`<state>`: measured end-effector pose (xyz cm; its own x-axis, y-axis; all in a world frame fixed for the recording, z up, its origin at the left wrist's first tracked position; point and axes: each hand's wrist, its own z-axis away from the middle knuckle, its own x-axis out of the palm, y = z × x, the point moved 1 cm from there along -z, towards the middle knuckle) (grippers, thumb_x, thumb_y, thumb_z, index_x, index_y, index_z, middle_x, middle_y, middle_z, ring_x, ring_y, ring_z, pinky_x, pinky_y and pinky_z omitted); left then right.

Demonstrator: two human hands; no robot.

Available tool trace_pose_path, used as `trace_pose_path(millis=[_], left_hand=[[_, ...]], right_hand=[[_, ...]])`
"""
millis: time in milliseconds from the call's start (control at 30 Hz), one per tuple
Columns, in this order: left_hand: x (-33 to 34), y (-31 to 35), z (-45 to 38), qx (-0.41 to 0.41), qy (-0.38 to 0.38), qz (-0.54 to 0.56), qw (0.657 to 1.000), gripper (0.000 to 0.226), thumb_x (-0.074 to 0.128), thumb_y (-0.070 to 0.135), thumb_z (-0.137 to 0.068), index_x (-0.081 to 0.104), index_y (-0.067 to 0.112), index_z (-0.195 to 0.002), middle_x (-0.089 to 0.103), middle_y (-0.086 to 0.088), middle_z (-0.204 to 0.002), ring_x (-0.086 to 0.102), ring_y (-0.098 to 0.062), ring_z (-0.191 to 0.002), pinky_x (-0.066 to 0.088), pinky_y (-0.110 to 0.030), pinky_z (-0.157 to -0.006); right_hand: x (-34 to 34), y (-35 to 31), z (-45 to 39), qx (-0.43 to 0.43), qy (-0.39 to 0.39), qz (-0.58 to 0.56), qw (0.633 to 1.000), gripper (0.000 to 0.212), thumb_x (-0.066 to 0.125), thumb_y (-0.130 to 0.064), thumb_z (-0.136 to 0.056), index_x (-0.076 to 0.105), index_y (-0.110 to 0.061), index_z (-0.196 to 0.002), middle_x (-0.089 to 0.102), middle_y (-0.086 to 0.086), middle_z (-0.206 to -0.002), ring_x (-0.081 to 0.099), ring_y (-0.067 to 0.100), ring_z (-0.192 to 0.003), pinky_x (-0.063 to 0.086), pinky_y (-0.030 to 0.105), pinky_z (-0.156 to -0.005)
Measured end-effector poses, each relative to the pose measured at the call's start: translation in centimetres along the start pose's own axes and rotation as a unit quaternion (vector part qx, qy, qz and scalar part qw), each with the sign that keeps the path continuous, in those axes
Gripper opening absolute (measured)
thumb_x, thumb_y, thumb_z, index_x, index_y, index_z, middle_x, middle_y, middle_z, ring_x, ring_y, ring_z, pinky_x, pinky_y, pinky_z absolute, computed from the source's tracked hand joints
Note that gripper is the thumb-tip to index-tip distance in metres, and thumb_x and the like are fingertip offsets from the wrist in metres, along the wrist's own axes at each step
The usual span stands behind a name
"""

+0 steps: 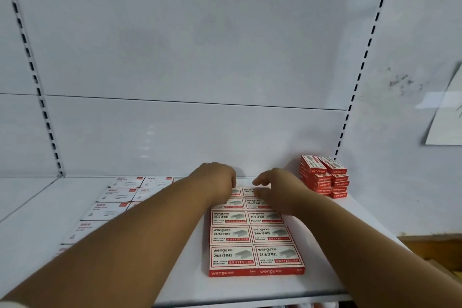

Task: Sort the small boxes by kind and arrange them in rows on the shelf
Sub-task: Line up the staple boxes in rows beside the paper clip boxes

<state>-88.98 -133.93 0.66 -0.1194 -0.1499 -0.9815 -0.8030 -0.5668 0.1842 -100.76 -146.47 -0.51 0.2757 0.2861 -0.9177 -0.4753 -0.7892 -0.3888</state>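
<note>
fingers [233, 180] of both my left hand [217, 177] and right hand [277, 187] curl down on the far red boxes [252, 235] at frame centre; whether they grip i cannot tell. white boxes [117, 195] lie left on the shelf [250, 290], a red stack [323, 177] right.

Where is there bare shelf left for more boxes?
Bare shelf lies right of the staple-box grid, in front of the red stack. Crowded: the back, around both hands, left and right.
</note>
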Motion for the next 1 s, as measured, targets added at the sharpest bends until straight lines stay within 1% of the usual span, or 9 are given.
trace_pose_path(millis=[100, 267, 433, 533, 633, 767, 833, 900, 1000], left_hand=[[-0.4, 1.3, 0.1, 0.008, 0.033, -0.035, 0.999, 0.027, 0.058, 0.021, -0.088, 0.063, 0.026, -0.113, 0.062, -0.001, -0.112, 0.057, -0.023, -0.101, 0.053, -0.038, -0.088], [-0.8, 5.1, 0.0, 0.048, 0.042, -0.008, 0.998, 0.026, 0.058, 0.023, -0.088, 0.063, 0.024, -0.113, 0.062, -0.001, -0.107, 0.06, -0.022, -0.094, 0.054, -0.037, -0.083], [-1.0, 9.2, -1.4, 0.071, 0.056, 0.025, 0.996, 0.036, 0.056, 0.02, -0.088, 0.059, 0.026, -0.123, 0.061, -0.001, -0.12, 0.057, -0.024, -0.108, 0.05, -0.035, -0.09], [-0.8, 11.9, -2.6, 0.068, 0.066, 0.058, 0.994, 0.035, 0.055, 0.022, -0.091, 0.056, 0.023, -0.126, 0.061, -0.003, -0.124, 0.056, -0.024, -0.112, 0.048, -0.032, -0.09], [-0.5, 14.3, -4.1, 0.04, 0.073, 0.105, 0.991, 0.026, 0.051, 0.029, -0.096, 0.059, 0.018, -0.119, 0.064, -0.005, -0.118, 0.059, -0.025, -0.105, 0.046, -0.03, -0.081], [0.2, 16.7, -6.2, 0.004, 0.067, 0.139, 0.988, 0.02, 0.049, 0.037, -0.099, 0.062, 0.024, -0.089, 0.068, -0.001, -0.097, 0.059, -0.021, -0.085, 0.04, -0.028, -0.069], [0.3, 17.5, -6.7, -0.01, 0.059, 0.153, 0.986, 0.018, 0.055, 0.037, -0.097, 0.064, 0.027, -0.086, 0.065, 0.002, -0.087, 0.057, -0.019, -0.081, 0.038, -0.027, -0.067], [0.4, 17.9, -7.1, -0.041, 0.058, 0.17, 0.983, 0.015, 0.062, 0.032, -0.093, 0.061, 0.026, -0.08, 0.062, 0.003, -0.084, 0.059, -0.018, -0.082, 0.039, -0.026, -0.067], [1.1, 18.0, -7.7, -0.112, 0.046, 0.208, 0.971, 0.02, 0.066, 0.031, -0.087, 0.067, 0.011, -0.088, 0.071, -0.005, -0.088, 0.064, -0.02, -0.076, 0.046, -0.026, -0.061]], right_hand=[[-0.5, 0.1, 0.5, -0.026, 0.083, 0.018, 0.996, 0.031, 0.059, -0.036, -0.093, 0.064, -0.028, -0.122, 0.061, -0.003, -0.119, 0.056, 0.015, -0.107, 0.048, 0.034, -0.095], [-2.9, 1.5, 1.5, -0.047, 0.182, 0.014, 0.982, 0.026, 0.058, -0.028, -0.092, 0.065, -0.026, -0.117, 0.06, -0.002, -0.117, 0.055, 0.017, -0.109, 0.046, 0.035, -0.097], [-5.9, 5.7, 2.3, -0.011, 0.24, 0.007, 0.971, 0.024, 0.058, -0.02, -0.089, 0.067, -0.022, -0.112, 0.059, 0.001, -0.112, 0.051, 0.022, -0.112, 0.042, 0.03, -0.093], [-7.1, 8.5, 2.4, 0.033, 0.234, 0.026, 0.971, 0.028, 0.056, -0.021, -0.09, 0.065, -0.022, -0.116, 0.056, 0.003, -0.118, 0.047, 0.024, -0.115, 0.039, 0.031, -0.093], [-8.0, 10.9, 2.1, 0.078, 0.202, 0.05, 0.975, 0.032, 0.053, -0.033, -0.093, 0.061, -0.023, -0.122, 0.053, 0.004, -0.124, 0.045, 0.025, -0.118, 0.04, 0.035, -0.097], [-8.8, 13.0, 1.3, 0.108, 0.144, 0.043, 0.983, 0.031, 0.052, -0.045, -0.09, 0.06, -0.022, -0.109, 0.059, 0.006, -0.11, 0.05, 0.027, -0.108, 0.046, 0.038, -0.091], [-9.0, 13.8, 0.9, 0.099, 0.132, 0.023, 0.986, 0.029, 0.052, -0.046, -0.088, 0.057, -0.021, -0.102, 0.064, 0.004, -0.102, 0.057, 0.026, -0.099, 0.051, 0.039, -0.086], [-9.3, 14.4, 0.7, 0.094, 0.116, -0.009, 0.989, 0.027, 0.052, -0.041, -0.088, 0.055, -0.02, -0.105, 0.065, 0.003, -0.1, 0.06, 0.023, -0.091, 0.054, 0.038, -0.08], [-9.9, 15.2, 0.5, 0.084, 0.09, -0.037, 0.992, 0.031, 0.055, -0.037, -0.088, 0.053, -0.018, -0.113, 0.065, 0.003, -0.105, 0.061, 0.02, -0.088, 0.052, 0.033, -0.074]])
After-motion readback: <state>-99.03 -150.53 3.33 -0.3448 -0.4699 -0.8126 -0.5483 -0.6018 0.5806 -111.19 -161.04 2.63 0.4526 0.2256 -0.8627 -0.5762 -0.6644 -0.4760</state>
